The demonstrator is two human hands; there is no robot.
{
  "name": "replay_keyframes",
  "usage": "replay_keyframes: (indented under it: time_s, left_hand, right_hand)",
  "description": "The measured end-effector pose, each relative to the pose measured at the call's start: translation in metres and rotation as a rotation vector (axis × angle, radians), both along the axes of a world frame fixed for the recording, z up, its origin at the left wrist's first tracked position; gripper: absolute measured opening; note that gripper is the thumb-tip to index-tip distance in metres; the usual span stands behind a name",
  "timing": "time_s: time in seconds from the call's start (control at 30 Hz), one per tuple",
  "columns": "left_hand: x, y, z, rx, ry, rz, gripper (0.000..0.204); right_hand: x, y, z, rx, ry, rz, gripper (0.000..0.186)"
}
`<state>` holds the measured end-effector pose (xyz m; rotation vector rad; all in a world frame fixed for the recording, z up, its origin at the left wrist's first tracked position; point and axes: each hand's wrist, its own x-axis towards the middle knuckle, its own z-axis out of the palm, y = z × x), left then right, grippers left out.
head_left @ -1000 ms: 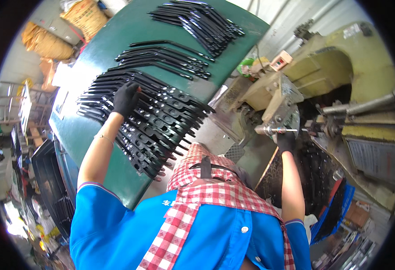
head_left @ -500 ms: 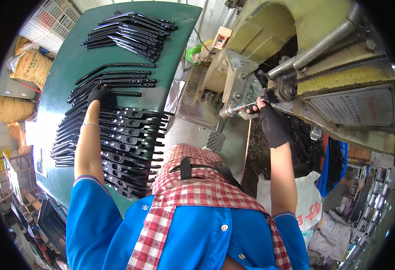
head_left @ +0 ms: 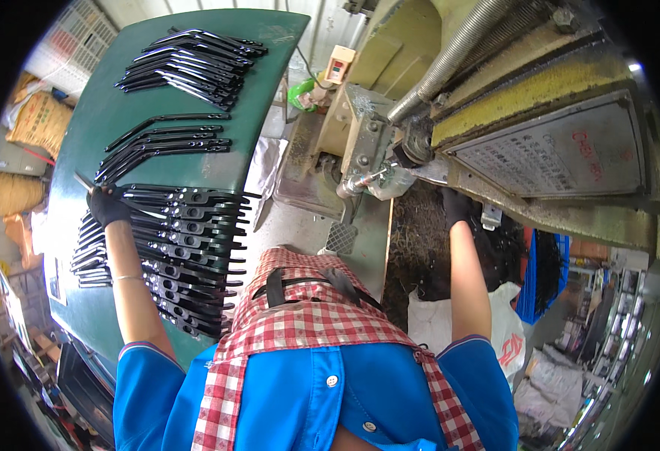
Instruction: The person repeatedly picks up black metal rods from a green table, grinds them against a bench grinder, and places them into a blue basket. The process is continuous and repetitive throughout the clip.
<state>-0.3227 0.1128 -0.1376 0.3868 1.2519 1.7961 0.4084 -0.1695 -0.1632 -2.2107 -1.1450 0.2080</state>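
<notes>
My gloved left hand [head_left: 104, 204] is closed on a bent metal bar [head_left: 81, 180] at the left of the green table [head_left: 270, 60], beside rows of black flat-ended arms [head_left: 194, 222]. More bent black bars [head_left: 187, 64] lie in groups farther back. My gloved right hand [head_left: 453, 204] is low under the press [head_left: 540, 143], by a dark heap of parts [head_left: 484, 263]; its fingers are mostly hidden. The press tooling [head_left: 364, 154], with a short shiny rod across it, stands to the upper left of that hand.
A foot pedal [head_left: 341, 237] sits below the press, and a switch box [head_left: 339, 64] is mounted behind. A white sack [head_left: 503, 304] and a blue basket [head_left: 540, 278] are at the lower right. Stuffed yellow sacks [head_left: 36, 120] stand left of the table.
My right hand has moved from the press tooling down toward the dark heap. My left hand has shifted left and lifted a bar end. The view has turned slightly.
</notes>
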Motion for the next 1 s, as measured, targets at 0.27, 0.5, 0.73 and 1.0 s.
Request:
replay_keyframes:
  time_s: [0.27, 0.5, 0.73, 1.0]
  left_hand:
    - [0.063, -0.07, 0.12, 0.006, 0.816, -0.414, 0.027]
    - [0.097, -0.113, 0.145, -0.039, 1.198, -0.693, 0.02]
    - [0.122, -0.141, 0.155, 0.004, 1.542, -0.87, 0.018]
    - [0.15, -0.136, 0.15, 0.122, 1.554, -1.081, 0.018]
  right_hand:
    - [0.08, 0.039, 0.01, -0.603, -0.445, 0.022, 0.038]
    - [0.034, 0.025, 0.021, -0.807, -0.471, 0.204, 0.046]
    - [0.045, -0.035, -0.039, -1.027, -0.536, 0.321, 0.044]
    - [0.061, -0.032, -0.014, -0.964, -0.628, 0.529, 0.05]
